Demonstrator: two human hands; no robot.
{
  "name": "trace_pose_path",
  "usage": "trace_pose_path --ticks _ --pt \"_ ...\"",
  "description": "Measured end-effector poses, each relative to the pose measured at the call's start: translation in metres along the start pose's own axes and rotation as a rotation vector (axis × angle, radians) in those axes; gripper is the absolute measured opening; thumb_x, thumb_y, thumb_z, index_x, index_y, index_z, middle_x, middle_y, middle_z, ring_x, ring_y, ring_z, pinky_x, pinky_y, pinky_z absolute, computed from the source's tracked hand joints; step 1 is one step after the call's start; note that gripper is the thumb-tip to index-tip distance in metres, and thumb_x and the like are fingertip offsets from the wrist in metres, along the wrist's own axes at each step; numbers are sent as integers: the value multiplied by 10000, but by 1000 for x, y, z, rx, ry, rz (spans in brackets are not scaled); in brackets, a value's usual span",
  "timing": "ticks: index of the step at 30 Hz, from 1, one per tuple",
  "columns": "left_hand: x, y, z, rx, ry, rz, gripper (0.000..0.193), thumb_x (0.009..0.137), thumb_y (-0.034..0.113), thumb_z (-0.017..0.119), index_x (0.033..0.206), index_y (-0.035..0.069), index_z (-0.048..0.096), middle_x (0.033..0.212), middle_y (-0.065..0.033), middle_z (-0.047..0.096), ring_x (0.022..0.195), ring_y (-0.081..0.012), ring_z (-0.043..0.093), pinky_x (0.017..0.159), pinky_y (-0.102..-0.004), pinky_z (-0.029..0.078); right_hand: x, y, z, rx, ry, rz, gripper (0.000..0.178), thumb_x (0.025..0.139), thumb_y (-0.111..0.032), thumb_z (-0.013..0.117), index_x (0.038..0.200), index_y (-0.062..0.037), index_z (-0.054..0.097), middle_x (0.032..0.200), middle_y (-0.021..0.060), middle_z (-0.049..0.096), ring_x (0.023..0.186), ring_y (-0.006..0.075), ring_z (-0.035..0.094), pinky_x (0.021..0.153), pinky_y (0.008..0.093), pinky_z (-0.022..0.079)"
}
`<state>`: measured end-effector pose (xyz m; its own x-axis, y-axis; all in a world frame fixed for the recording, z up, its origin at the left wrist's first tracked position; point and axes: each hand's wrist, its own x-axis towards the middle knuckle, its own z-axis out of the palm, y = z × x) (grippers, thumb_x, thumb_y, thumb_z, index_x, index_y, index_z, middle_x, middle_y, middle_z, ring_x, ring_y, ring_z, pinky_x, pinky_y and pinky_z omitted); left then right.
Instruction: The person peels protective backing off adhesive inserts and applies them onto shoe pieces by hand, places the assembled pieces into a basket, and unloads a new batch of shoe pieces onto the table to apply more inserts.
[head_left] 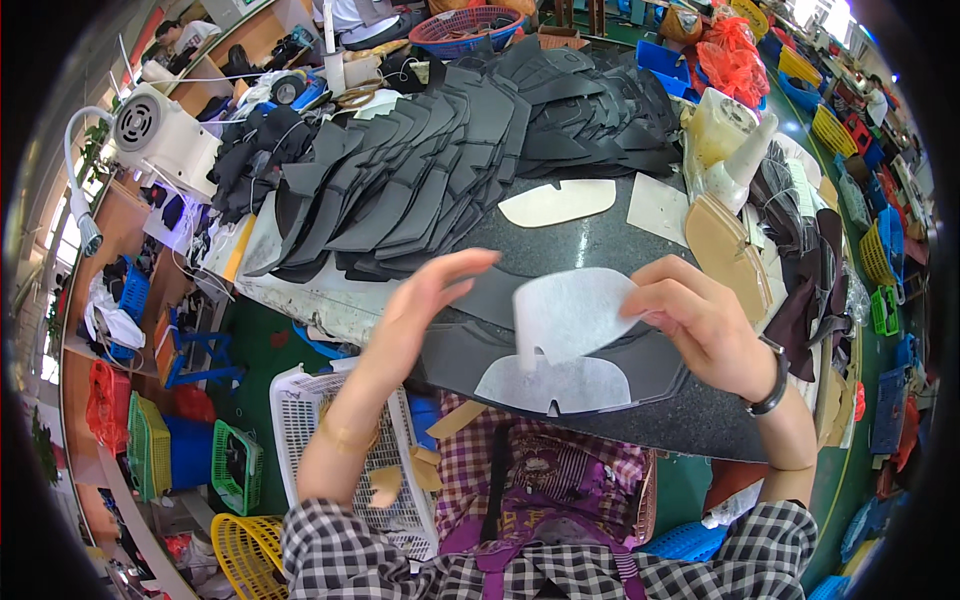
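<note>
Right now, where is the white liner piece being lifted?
In the head view, the white liner piece is just right of centre, pinched by the right hand, above a second white piece lying on the dark cut panel.

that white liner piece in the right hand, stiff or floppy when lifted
Probably floppy: the white liner piece curves where the right hand pinches one edge. It looks thin and sheet-like, so likely very light. A matching piece lies flat on the black shoe panel, so it should not roll.

Two hands: left [425, 300], right [700, 325]; two white liner pieces [565, 315] [555, 385]; one white basket [300, 420].
</note>
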<state>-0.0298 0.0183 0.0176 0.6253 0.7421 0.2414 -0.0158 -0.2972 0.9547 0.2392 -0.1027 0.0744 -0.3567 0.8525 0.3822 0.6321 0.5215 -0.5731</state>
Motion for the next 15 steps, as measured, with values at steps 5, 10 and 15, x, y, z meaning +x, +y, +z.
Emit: trace_pose_path --ticks 5,10,15 --pt "37 -21 18 176 -261 -331 318 878 305 620 839 -7 662 695 -1 615 622 -74 533 576 -254 437 -14 29 11 -18 105 103 229 795 -10 628 1017 -30 577 957 110 589 811 233 617 668 313 494" --pt "68 -48 29 560 -371 -120 397 808 356 680 689 -18 618 517 -108 505 467 -133 461 473 -312 369 -36 72 51 172 117 501 199 795 -66 675 951 -16 563 754 76 590 662 145 594 589 264 474" --pt "74 -58 33 708 -509 -111 485 795 424 670 621 -19 582 511 -171 495 435 -277 467 471 -377 368 -36 89 57 144 24 475 157 796 -63 660 920 -30 568 701 70 567 575 171 558 549 283 453"
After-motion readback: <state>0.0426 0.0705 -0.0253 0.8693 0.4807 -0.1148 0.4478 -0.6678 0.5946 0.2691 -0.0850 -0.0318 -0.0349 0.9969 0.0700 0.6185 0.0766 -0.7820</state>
